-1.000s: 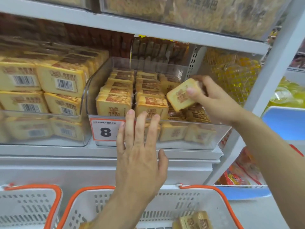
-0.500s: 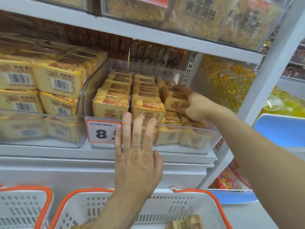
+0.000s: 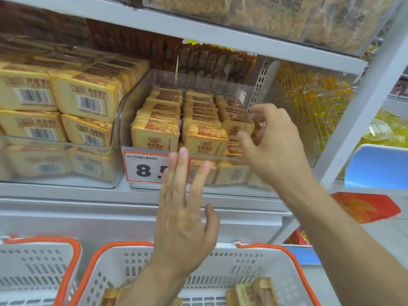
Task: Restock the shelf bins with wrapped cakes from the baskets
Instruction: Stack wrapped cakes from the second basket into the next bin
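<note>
A clear shelf bin [image 3: 132, 111] holds rows of yellow wrapped cakes [image 3: 155, 134]. My right hand [image 3: 273, 146] hovers at the bin's right side with fingers loosely curled and empty, just in front of a cake [image 3: 237, 127] standing in the right row. My left hand [image 3: 183, 208] is raised flat with straight fingers against the bin's front wall, beside the price tag [image 3: 143, 167]. Below, a white basket with an orange rim [image 3: 220, 266] holds a few wrapped cakes [image 3: 256, 291].
A second bin [image 3: 59, 175] of larger yellow packs stands to the left. Another white basket [image 3: 37, 266] sits at the lower left. A shelf board [image 3: 198, 29] runs overhead, and a white upright post [image 3: 364, 107] stands to the right beside a wire basket of yellow goods.
My right hand carried a cake into the bin, set it in the right row and has let go, pulling back slightly. My left hand stayed at the bin's front.
</note>
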{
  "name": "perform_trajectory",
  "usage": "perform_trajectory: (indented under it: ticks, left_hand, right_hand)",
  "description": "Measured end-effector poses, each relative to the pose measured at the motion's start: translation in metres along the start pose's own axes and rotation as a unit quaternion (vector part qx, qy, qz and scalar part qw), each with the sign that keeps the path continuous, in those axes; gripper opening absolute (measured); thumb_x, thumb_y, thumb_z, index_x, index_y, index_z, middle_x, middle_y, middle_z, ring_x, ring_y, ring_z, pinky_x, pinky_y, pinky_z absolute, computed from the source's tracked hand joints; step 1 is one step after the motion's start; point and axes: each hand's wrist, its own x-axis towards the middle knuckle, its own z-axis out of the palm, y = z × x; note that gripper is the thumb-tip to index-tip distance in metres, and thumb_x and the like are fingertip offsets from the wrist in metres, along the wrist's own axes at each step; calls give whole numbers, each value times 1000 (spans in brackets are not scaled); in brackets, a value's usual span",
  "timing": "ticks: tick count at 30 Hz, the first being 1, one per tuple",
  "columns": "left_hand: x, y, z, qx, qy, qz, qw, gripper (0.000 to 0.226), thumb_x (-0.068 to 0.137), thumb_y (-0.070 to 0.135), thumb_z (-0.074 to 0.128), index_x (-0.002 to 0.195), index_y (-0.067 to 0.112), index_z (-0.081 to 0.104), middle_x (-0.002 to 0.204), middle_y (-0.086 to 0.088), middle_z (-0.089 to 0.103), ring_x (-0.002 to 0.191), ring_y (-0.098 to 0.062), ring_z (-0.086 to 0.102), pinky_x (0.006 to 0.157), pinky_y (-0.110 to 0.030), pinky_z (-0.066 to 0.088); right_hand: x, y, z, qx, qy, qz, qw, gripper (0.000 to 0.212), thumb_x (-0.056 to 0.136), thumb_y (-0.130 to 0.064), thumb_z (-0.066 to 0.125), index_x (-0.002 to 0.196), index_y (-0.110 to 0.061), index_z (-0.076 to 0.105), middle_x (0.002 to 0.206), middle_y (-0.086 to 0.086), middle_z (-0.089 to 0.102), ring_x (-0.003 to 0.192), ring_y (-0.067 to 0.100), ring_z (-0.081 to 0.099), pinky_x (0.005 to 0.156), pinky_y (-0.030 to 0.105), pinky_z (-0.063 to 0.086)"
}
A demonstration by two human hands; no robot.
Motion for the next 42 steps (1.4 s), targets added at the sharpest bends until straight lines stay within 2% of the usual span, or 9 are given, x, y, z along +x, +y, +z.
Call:
perform_trajectory:
  ticks: [3, 8, 13, 17, 27, 33, 36, 39, 42]
  left_hand:
    - [-33, -21, 8, -68, 25, 18, 997, 31, 86, 6, 56, 117, 8, 56, 133, -14, 51, 125, -30, 54, 104, -38, 44]
    - [-104, -66, 20, -25, -243, -68, 967, 4, 85, 23, 54, 87, 24, 57, 75, 11, 57, 66, -14, 56, 56, -24, 32]
    - [-170, -106, 14, 128, -504, -176, 836, 38, 98, 36, 48, 132, 20, 51, 129, -1, 55, 123, -23, 50, 102, -37, 39]
    - [-193, -111, 7, 228, -577, -109, 776, 51, 99, 38, 42, 146, 19, 40, 150, -5, 44, 139, -26, 38, 119, -39, 23]
    - [-194, -101, 15, 209, -724, -73, 653, 76, 88, 53, 65, 145, 9, 43, 161, -14, 30, 155, -34, 4, 119, -64, -13]
    - [-208, -103, 23, 179, -622, -117, 753, 38, 85, 54, 71, 106, 24, 59, 107, 3, 68, 116, -22, 58, 119, -49, 21]
    - [-196, -99, 21, 86, -599, -193, 772, 39, 78, 60, 74, 75, 25, 57, 75, 9, 64, 75, -12, 63, 79, -28, 48]
    - [-169, -86, 8, -44, -581, -300, 756, 37, 77, 35, 85, 66, 24, 51, 59, 12, 55, 48, 1, 50, 50, -15, 42]
    - [-127, -69, -22, -190, -534, -393, 724, 40, 73, 29, 91, 77, 19, 52, 69, 6, 58, 63, -7, 59, 65, -32, 56]
  right_hand:
    - [-65, -13, 14, 116, 95, -140, 979, 12, 88, -4, 66, 99, -6, 64, 92, -4, 51, 83, -4, 41, 79, 11, 35]
    - [-179, 5, 91, 214, -193, -37, 957, 13, 84, -7, 64, 89, -19, 62, 83, -10, 54, 76, -1, 46, 72, 11, 36]
    - [-261, 34, 161, 90, -530, 93, 838, 37, 90, -23, 63, 126, -23, 55, 124, 1, 50, 114, 18, 51, 97, 33, 47]
    - [-293, 38, 181, 39, -645, 175, 743, 73, 86, -18, 60, 150, -36, 31, 142, 3, 29, 130, 28, 45, 95, 41, 49]
    - [-330, 43, 169, 58, -650, 96, 752, 85, 79, -38, 77, 149, -19, 32, 135, 4, 44, 128, 25, 43, 102, 40, 42]
    - [-340, 49, 159, 76, -628, 166, 757, 100, 74, -30, 86, 152, -29, 23, 116, -5, 50, 102, 17, 53, 80, 29, 47]
    - [-325, 46, 149, 115, -628, 281, 717, 96, 67, -24, 90, 139, -29, 26, 100, -9, 51, 86, 12, 57, 68, 25, 51]
    - [-306, 47, 128, 144, -605, 355, 698, 90, 57, -23, 90, 125, -28, 32, 105, 1, 62, 84, 15, 64, 70, 35, 60]
    - [-275, 43, 88, 184, -566, 382, 707, 74, 59, -17, 89, 111, -27, 38, 106, 6, 61, 74, 19, 61, 62, 37, 54]
